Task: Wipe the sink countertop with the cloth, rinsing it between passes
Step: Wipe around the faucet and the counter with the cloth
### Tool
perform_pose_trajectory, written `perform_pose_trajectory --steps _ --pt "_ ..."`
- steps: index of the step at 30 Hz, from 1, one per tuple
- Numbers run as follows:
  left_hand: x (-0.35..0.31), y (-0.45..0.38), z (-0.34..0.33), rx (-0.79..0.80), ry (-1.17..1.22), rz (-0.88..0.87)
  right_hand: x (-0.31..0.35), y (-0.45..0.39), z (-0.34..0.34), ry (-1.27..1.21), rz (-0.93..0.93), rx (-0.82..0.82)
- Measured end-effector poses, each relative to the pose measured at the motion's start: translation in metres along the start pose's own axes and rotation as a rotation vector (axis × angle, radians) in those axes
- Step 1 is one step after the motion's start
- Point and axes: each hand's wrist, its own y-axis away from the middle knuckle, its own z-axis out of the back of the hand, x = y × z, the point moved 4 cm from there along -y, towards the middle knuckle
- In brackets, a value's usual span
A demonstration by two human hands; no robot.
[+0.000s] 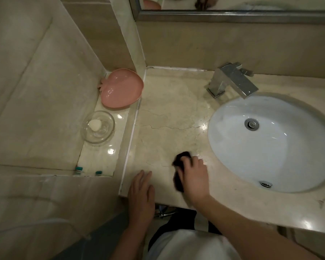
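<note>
**On the desk, by the sink: dark cloth under the right hand**

Near the front edge of the stone desk (169, 102), just left of the white sink (270, 143): a dark cloth (178, 171), bunched up, pressed down on the stone. Right hand (193, 175) on top of the cloth, fingers (188, 162) curled over it and gripping it. Part of the cloth sticking out past the hand, toward the wall and toward the front edge. A bit blurry around the cloth.

Left hand (141, 192) flat on the front corner of the desk, close beside the cloth but not touching it. Fingers straight and together, holding nothing.

Behind the sink: a shiny square tap (233, 79), spout out over the bowl. Round metal drain (251, 124) in the middle of the bowl.

Off to the left, on a lower ledge (109, 158) by the wall: a pink dish (122, 89) shaped like a fruit, and nearer, a clear glass dish (98, 127) with a small white soap (95, 125) inside. Two little teal things (79, 168) at the near end of the ledge, too small to tell.

Up top: bottom edge of a mirror (233, 15).
</note>
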Motion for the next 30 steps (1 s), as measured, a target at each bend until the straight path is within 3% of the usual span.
perform_pose_trajectory --steps 4,9,13,17,21,27,30 --pt "0.001 -0.004 0.002 -0.009 -0.014 0.010 0.058 0.020 -0.022 -0.055 0.188 0.116" --pt "0.002 0.002 -0.001 -0.026 -0.116 -0.029 0.017 0.021 -0.002 -0.036 0.198 0.056" --pt "0.003 0.004 -0.006 -0.039 -0.122 -0.039 -0.075 0.037 0.032 0.011 0.006 0.014" --pt "-0.008 0.006 -0.011 -0.076 -0.170 -0.070 -0.184 0.072 0.075 0.044 -0.322 -0.044" --pt "-0.048 0.016 -0.033 0.058 -0.151 -0.220 -0.230 0.087 0.095 0.063 -0.514 -0.088" --pt "-0.125 0.028 -0.095 0.273 -0.138 -0.491 -0.134 0.094 0.053 0.027 -0.140 -0.035" --pt "-0.158 0.034 -0.119 0.324 -0.134 -0.553 -0.145 0.099 0.056 0.054 -0.075 -0.050"
